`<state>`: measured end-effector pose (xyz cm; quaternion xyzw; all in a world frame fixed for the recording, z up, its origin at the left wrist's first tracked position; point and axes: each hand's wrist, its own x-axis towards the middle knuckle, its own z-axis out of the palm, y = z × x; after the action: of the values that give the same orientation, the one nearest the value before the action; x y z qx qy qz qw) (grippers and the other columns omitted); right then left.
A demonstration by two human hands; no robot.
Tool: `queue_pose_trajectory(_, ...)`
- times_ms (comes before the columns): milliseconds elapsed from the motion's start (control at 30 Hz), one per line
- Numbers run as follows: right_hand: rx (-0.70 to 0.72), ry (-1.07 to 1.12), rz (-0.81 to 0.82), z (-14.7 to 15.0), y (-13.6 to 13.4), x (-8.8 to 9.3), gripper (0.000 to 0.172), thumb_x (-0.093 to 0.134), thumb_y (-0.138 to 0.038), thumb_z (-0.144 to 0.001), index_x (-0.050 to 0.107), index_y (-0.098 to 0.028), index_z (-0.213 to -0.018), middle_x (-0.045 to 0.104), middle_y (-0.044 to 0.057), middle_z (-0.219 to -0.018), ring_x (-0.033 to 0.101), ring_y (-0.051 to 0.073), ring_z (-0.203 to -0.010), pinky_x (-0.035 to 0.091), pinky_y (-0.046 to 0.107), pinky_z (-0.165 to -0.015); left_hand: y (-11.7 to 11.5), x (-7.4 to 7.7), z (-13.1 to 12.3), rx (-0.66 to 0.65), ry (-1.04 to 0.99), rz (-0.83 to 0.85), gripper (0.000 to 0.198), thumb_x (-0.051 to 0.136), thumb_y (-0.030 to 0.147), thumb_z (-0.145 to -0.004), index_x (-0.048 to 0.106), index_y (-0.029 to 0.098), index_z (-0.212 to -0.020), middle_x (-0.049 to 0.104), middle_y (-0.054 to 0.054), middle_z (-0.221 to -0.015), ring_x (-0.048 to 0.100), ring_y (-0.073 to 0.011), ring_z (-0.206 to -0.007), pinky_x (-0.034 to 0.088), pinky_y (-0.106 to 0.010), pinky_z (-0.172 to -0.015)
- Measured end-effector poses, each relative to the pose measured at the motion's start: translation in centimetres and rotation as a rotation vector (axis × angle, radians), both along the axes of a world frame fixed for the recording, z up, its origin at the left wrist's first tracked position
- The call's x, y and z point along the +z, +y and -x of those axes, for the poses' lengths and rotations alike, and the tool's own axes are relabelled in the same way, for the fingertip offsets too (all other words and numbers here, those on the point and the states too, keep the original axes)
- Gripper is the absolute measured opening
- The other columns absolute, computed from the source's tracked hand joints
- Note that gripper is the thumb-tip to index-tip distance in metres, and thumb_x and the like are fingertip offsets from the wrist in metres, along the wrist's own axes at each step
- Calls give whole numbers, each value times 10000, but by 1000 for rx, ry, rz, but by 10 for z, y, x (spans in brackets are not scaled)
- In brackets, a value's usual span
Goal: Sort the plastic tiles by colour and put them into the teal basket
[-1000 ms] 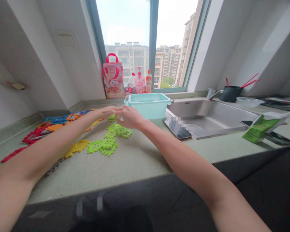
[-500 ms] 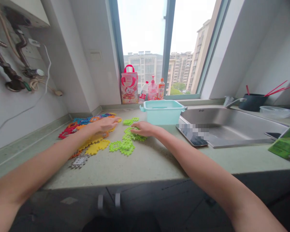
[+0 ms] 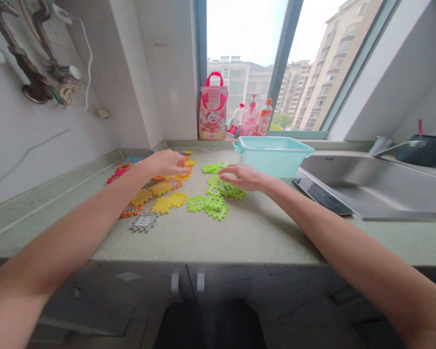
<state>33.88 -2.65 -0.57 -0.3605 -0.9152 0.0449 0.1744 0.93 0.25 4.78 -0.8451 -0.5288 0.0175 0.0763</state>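
Observation:
My left hand [image 3: 167,163] is over the pile of colourful notched plastic building tiles, close to several orange tiles [image 3: 162,187]. Its fingers are loosely bent and apart, with nothing visible in them. Over the lime-green tiles [image 3: 215,199] is my right hand [image 3: 244,177], fingers stretched out and apart; I cannot tell whether they touch a tile. Yellow tiles [image 3: 170,201] and a grey tile [image 3: 144,221] lie nearer the counter's front. Part of the pile, with red tiles [image 3: 119,172] and blue ones, is hidden behind my left forearm.
A light-teal plastic basin [image 3: 271,157] stands beyond my right hand. A phone [image 3: 321,196] lies by the steel sink [image 3: 385,186]. On the windowsill are a pink bag [image 3: 213,114] and several bottles. The counter's front edge [image 3: 218,262] runs below my forearms.
The view has shifted, so the counter items sit further right. My left hand's fingers have drawn in from their stretched position. My right hand stays over the green tiles.

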Motion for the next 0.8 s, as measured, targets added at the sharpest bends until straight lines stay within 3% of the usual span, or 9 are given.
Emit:
queue_pose_trajectory(100, 16, 10, -50, 3, -8, 4, 433, 521, -466, -1153, 833, -215, -1316, 821, 132, -1348, 771, 316, -1220, 558, 453, -1098, -27, 21, -7, -113, -39, 500, 496, 630, 698, -932, 856, 260, -989, 843, -89, -941, 789, -318, -887, 610, -394, -780)
queue_pose_trajectory(167, 9, 5, -68, 6, -13, 6, 411, 539, -463, -1143, 847, -225, -1276, 839, 114, -1296, 787, 293, -1155, 574, 418, -1040, -41, 23, -13, -172, 14, 761, 453, 757, 697, -841, 868, 289, -1005, 850, -71, -950, 798, -315, -896, 628, -386, -754)
queue_pose_trajectory(233, 11, 5, -78, 9, -17, 6, 389, 556, -458, -1132, 855, -234, -1241, 850, 100, -1257, 794, 282, -1105, 583, 405, -994, -48, 17, -19, -163, -18, 901, 408, 909, 640, -695, 854, 286, -890, 837, -60, -884, 799, -317, -850, 640, -391, -730)
queue_pose_trajectory(300, 26, 12, -86, 11, -20, 5, 378, 564, -457, -1126, 858, -241, -1226, 855, 92, -1240, 797, 277, -1087, 586, 403, -974, -46, 9, -19, -87, -67, 930, 379, 996, 537, -580, 810, 268, -773, 818, -53, -830, 795, -319, -818, 648, -404, -734)
queue_pose_trajectory(433, 44, 39, -102, 12, -23, 4, 374, 580, -455, -1113, 858, -234, -1231, 859, 97, -1215, 802, 272, -1062, 587, 397, -944, -24, 0, -1, 55, -42, 845, 320, 983, 452, -602, 795, 273, -788, 826, -59, -885, 795, -324, -879, 644, -419, -797)
queue_pose_trajectory(567, 53, 71, -100, 12, -26, 5, 355, 590, -432, -1098, 866, -237, -1205, 861, 91, -1170, 799, 249, -1019, 580, 374, -935, -1, 1, 20, 101, -5, 651, 349, 927, 575, -681, 831, 277, -835, 817, -86, -877, 801, -345, -872, 631, -435, -795)
queue_pose_trajectory(700, 57, 104, -103, 11, -26, 9, 341, 592, -412, -1084, 872, -225, -1139, 860, 87, -1083, 792, 232, -943, 568, 356, -895, -9, -3, 0, 145, 34, 96, 358, 813, 597, -827, 846, 262, -950, 802, -90, -836, 789, -364, -923, 600, -446, -853)
queue_pose_trajectory(733, 47, 110, -111, 10, -26, 10, 338, 591, -406, -1081, 872, -222, -1118, 858, 84, -1049, 788, 229, -913, 563, 351, -870, -17, -5, -12, 149, 9, -84, 340, 753, 559, -895, 842, 254, -1015, 811, -101, -887, 781, -377, -986, 586, -462, -894)
queue_pose_trajectory(800, 10, 106, -137, 7, -25, 12, 340, 587, -400, -1078, 873, -216, -1074, 849, 77, -987, 776, 223, -859, 547, 341, -823, -38, -13, -40, 119, -114, -261, 327, 604, 430, -1030, 809, 243, -1203, 828, -120, -1068, 766, -373, -1083, 561, -477, -959)
